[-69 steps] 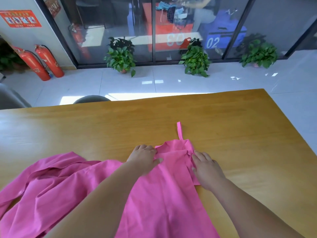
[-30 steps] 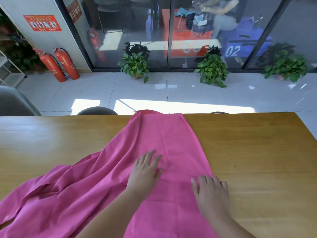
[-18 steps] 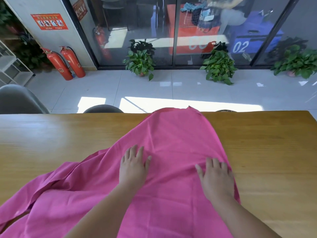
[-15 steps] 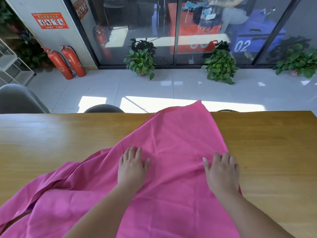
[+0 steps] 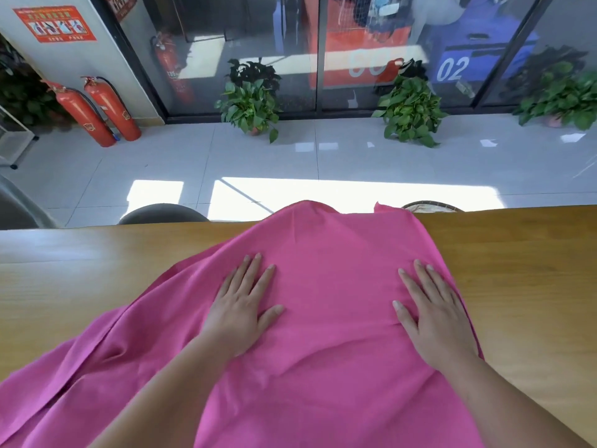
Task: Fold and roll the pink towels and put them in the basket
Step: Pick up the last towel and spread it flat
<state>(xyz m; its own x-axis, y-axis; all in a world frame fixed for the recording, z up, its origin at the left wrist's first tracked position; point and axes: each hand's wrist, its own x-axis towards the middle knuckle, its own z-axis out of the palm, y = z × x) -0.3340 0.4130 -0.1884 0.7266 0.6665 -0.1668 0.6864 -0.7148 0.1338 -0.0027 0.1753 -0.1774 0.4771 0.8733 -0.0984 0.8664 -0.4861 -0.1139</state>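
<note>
Beyond the far edge of the table [image 5: 517, 270], a sliver of woven basket [image 5: 431, 206] rim, inside hidden. On the table, pink towel [image 5: 336, 253] spread to that far edge, near end cut off. Left hand [image 5: 240, 310] and right hand [image 5: 433, 315] flat on it, fingers straight and splayed, gripping nothing. Past the table, white "02" [image 5: 452, 69] on blue; red wall sign [image 5: 55, 24] too small to read.

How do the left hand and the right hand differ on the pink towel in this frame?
The left hand rests near the middle of the pink cloth towel; the right hand lies by its right edge. The left hand's fingers tilt rightward, the right hand's leftward. Both lie flat, palms down, fingers straight.
</note>
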